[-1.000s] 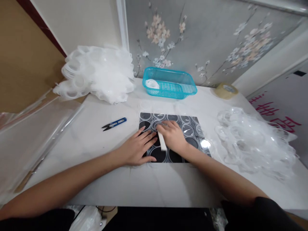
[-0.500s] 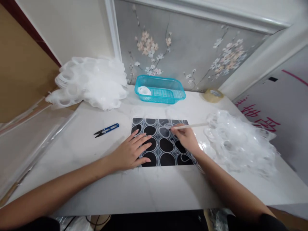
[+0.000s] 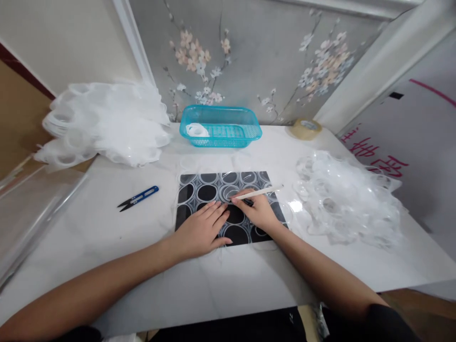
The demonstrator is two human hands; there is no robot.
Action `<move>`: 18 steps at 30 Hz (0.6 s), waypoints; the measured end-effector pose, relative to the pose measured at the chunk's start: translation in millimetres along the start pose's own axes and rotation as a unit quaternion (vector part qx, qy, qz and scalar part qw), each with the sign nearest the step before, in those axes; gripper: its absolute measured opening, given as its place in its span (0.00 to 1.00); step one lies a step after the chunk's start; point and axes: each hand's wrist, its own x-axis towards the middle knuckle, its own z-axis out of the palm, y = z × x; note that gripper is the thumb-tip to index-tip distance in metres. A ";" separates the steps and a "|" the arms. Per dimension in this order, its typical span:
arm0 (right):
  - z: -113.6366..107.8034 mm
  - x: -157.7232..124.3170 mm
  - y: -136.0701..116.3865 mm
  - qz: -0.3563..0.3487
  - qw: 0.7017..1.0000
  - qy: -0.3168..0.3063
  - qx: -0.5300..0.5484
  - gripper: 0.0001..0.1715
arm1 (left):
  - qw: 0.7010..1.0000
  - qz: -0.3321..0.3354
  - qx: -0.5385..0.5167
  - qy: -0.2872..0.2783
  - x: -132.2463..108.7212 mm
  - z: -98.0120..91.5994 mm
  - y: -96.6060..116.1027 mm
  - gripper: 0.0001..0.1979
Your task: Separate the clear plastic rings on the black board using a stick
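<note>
At centre frame, I am seeing the right hand pinching a white stick over a dark circle-patterned sheet; the left hand is lying flat there, fingers close, thumb apart.

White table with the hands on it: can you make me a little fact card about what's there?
Left hand: palm down on a black rectangular sheet with grey rings
Right hand: holding a slim white stick
Left of sheet: blue snips with dark blades
Behind sheet: turquoise plastic basket, white ring-shaped item inside
Back right: yellowish tape roll
Left pile: white ringed pieces
Right pile: translucent ringed pieces
</note>
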 end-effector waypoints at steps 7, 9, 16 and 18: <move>-1.0 1.6 0.2 -0.002 1.000 0.001 -0.005 0.08 | 1.000 0.009 -0.010 0.006 1.6 -1.5 0.5 0.35; -0.7 1.4 0.5 -0.003 1.000 0.002 -0.014 0.08 | 1.000 0.010 -0.015 0.004 1.6 -1.8 0.4 0.35; -0.9 -5.0 -2.9 -0.185 0.959 -0.051 -0.210 0.11 | 0.998 0.003 -0.058 -0.012 2.6 -2.2 2.4 0.41; -2.9 0.9 -7.6 -0.242 0.917 -0.095 -0.301 0.11 | 0.997 0.002 -0.077 -0.029 3.0 -3.0 3.2 0.45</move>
